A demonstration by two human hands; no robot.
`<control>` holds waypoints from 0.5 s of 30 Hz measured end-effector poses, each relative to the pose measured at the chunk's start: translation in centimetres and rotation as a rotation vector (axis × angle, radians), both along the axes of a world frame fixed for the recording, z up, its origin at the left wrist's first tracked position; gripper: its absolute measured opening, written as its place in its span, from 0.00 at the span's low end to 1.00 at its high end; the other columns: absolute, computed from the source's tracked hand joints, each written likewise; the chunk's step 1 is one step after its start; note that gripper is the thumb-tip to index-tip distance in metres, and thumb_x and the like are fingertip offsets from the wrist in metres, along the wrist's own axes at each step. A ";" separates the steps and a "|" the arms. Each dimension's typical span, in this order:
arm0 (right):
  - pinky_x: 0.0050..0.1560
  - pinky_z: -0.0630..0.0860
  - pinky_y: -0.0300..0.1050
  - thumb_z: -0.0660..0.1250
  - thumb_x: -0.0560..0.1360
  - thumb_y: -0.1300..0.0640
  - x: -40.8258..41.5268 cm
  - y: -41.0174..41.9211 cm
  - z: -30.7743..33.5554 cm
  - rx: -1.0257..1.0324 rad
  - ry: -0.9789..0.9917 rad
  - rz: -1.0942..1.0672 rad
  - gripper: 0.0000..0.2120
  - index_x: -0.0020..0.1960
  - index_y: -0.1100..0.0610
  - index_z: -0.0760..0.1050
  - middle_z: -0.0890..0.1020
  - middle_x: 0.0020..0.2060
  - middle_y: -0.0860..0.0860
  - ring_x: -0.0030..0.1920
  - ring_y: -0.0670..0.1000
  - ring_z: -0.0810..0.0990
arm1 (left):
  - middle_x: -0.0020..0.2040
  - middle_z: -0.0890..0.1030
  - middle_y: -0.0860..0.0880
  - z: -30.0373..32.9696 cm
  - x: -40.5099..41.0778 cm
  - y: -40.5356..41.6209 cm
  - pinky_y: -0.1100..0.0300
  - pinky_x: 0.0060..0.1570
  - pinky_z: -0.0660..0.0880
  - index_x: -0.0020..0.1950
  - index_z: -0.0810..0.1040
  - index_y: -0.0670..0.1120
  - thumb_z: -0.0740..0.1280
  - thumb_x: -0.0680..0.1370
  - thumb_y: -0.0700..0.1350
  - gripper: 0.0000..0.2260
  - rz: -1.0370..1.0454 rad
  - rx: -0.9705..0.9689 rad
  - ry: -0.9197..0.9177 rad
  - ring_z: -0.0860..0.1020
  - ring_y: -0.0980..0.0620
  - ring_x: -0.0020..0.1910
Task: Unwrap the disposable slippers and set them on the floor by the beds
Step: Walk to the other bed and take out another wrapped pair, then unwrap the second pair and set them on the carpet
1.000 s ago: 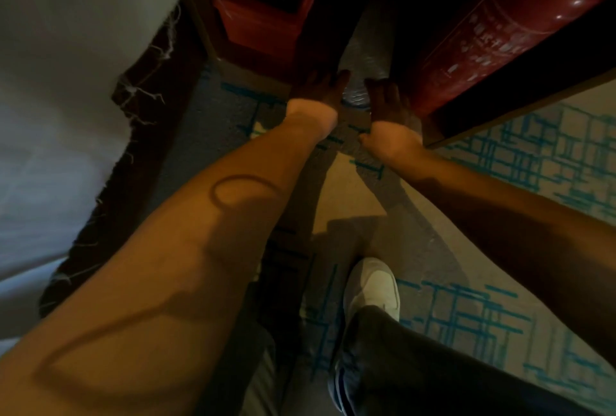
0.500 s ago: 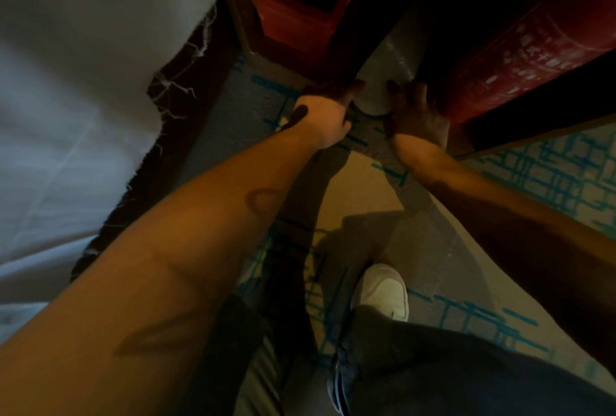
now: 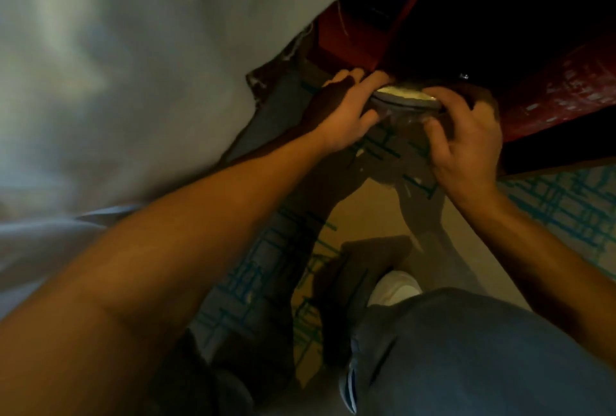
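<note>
A pack of disposable slippers (image 3: 405,100), pale with a grey sole edge and clear plastic wrap around it, is held edge-on just above the patterned carpet. My left hand (image 3: 346,115) grips its left end with curled fingers. My right hand (image 3: 466,135) grips the right end, fingers curled over the wrap. The far part of the pack is lost in the dark space under the furniture.
A white bed sheet (image 3: 133,82) fills the left side. A red box (image 3: 353,38) and a red fire extinguisher (image 3: 560,98) sit in the dark recess ahead. My leg and white shoe (image 3: 393,287) stand on the teal-patterned carpet (image 3: 566,205).
Both hands have pulled back from the dark recess toward me, now lifting the wrapped slipper pack between them. The view has shifted right and closer.
</note>
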State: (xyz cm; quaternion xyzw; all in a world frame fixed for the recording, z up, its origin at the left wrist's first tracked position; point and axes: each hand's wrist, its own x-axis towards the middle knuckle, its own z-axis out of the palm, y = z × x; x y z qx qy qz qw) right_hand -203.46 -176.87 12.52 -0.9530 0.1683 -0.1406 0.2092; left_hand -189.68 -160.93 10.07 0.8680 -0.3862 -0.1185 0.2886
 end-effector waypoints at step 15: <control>0.55 0.73 0.32 0.65 0.80 0.48 -0.4 3.5 9.7 0.444 -0.211 -0.033 0.18 0.65 0.58 0.76 0.79 0.55 0.45 0.55 0.40 0.76 | 0.54 0.82 0.50 12.1 -5.2 4.2 0.58 0.55 0.80 0.60 0.76 0.46 0.71 0.79 0.45 0.11 0.282 -0.501 0.485 0.81 0.56 0.55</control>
